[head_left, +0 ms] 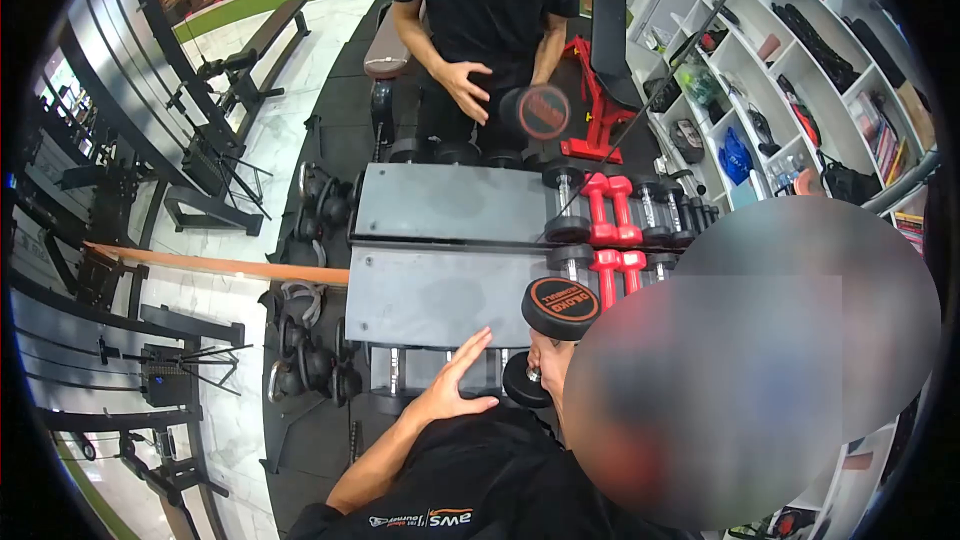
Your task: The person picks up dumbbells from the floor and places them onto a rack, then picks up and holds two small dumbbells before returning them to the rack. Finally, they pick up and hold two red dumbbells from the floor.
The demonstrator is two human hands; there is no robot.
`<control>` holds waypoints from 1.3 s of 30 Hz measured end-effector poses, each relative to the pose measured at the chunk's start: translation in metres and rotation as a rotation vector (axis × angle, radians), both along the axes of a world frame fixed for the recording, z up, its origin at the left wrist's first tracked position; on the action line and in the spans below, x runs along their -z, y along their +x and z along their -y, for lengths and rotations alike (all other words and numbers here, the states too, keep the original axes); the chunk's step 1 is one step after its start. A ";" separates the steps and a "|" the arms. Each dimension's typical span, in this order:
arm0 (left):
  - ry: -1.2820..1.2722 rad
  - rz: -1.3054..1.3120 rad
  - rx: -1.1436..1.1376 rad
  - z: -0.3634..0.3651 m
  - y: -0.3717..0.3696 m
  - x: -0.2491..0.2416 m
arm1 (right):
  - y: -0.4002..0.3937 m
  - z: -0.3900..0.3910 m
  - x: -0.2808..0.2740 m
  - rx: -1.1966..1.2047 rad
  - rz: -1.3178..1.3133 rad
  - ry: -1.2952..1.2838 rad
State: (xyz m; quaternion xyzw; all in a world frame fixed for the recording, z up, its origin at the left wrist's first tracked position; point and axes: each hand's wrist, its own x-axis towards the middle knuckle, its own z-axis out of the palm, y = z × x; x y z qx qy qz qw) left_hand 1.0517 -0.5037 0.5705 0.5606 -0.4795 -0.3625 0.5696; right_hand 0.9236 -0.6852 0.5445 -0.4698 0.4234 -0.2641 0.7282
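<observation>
My left hand is raised in front of my black shirt, fingers spread and holding nothing. Wrapped round the handle of a black dumbbell with orange lettering is my right hand, partly hidden by a large blurred patch. The dumbbell is tilted, one head up over a grey rack top and the other low near my shirt. In what looks like a mirror, a reflected dumbbell and an open hand appear.
Red dumbbells and a chrome-handled dumbbell stand at the rack's right. Kettlebells lie to its left, by cable machines. White shelves with bags line the right side. A red-framed bench shows behind the reflection.
</observation>
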 end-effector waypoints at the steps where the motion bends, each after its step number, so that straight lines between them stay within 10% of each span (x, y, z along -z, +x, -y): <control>1: 0.017 0.001 0.004 0.007 0.002 0.002 | 0.005 0.009 0.003 -0.023 -0.031 0.012; 39: 0.159 0.025 -0.032 0.072 0.037 0.018 | 0.082 0.129 0.154 -0.269 -0.411 0.425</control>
